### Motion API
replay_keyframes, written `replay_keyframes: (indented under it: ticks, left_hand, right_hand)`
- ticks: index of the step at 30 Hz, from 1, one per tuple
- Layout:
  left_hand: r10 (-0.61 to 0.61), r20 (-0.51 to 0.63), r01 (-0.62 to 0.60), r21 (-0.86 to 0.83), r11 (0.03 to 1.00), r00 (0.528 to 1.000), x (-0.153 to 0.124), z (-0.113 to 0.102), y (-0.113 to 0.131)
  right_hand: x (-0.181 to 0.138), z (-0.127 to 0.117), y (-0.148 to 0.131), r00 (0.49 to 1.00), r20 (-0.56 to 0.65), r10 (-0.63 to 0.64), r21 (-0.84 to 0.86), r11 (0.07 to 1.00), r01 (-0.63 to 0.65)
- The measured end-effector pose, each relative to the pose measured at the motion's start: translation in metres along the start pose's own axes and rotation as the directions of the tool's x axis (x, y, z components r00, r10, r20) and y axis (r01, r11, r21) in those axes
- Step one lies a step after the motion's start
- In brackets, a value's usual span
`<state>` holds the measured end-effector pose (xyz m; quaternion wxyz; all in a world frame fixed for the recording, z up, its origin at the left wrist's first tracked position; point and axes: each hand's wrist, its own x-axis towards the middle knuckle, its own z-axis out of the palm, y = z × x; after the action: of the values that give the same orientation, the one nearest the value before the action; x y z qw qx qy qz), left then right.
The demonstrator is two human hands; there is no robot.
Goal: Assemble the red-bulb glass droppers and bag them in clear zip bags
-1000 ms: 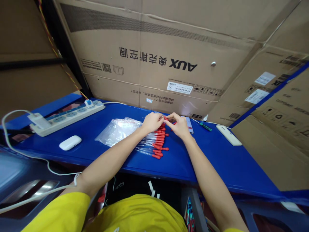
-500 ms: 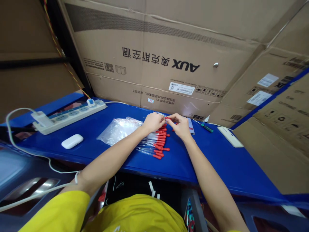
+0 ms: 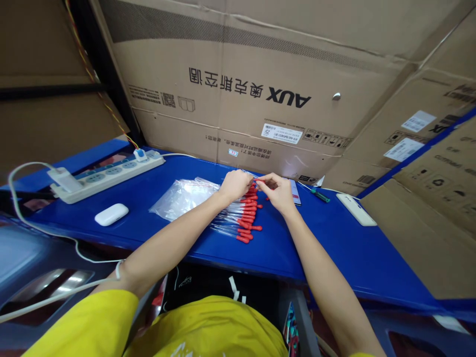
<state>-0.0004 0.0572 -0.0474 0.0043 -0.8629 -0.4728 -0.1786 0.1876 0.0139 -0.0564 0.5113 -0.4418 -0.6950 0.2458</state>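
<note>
Several droppers with clear tubes and red rubber bulbs [image 3: 248, 214] lie in a row on the blue table [image 3: 275, 248], bulbs pointing right. At the far end of the row, my left hand [image 3: 236, 184] is closed around the clear tube of one dropper [image 3: 259, 179]. My right hand [image 3: 278, 191] pinches the red bulb of that dropper between thumb and fingers. How the tube and bulb meet is partly hidden by the fingers. Clear plastic bags [image 3: 182, 198] lie flat to the left of the droppers, partly behind my left forearm.
A white power strip [image 3: 111, 173] and a white earbud case [image 3: 111, 214] are on the left. Behind my right hand lie a phone [image 3: 295, 192] and a green-handled screwdriver [image 3: 320, 195]. A cream power bank-like block [image 3: 356, 209] sits farther right. Cardboard [image 3: 238, 99] walls the back.
Both hands stay together at the far end of the row, with only small finger shifts around the dropper. The view has tilted very slightly.
</note>
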Motion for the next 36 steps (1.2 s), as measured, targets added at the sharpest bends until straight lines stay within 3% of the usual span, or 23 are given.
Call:
replay_keyframes:
  ticks: [16, 29, 36]
  left_hand:
    - [-0.019, 0.006, 0.019, 0.021, 1.0, 1.0, 0.0013, -0.0022, 0.0023]
    - [0.055, 0.013, -0.055, 0.051, 0.997, 0.998, 0.0003, -0.0046, 0.0031]
    - [0.068, -0.002, -0.068, 0.065, 0.996, 0.998, -0.0003, -0.0069, 0.0051]
  right_hand:
    - [-0.0011, 0.0056, -0.0012, 0.997, -0.078, 0.021, 0.033, 0.999, -0.018]
    - [0.0008, 0.0059, 0.0011, 0.995, -0.026, 0.101, 0.102, 0.99, -0.098]
    - [0.0013, 0.0051, -0.0027, 0.994, -0.059, 0.096, 0.15, 0.985, -0.086]
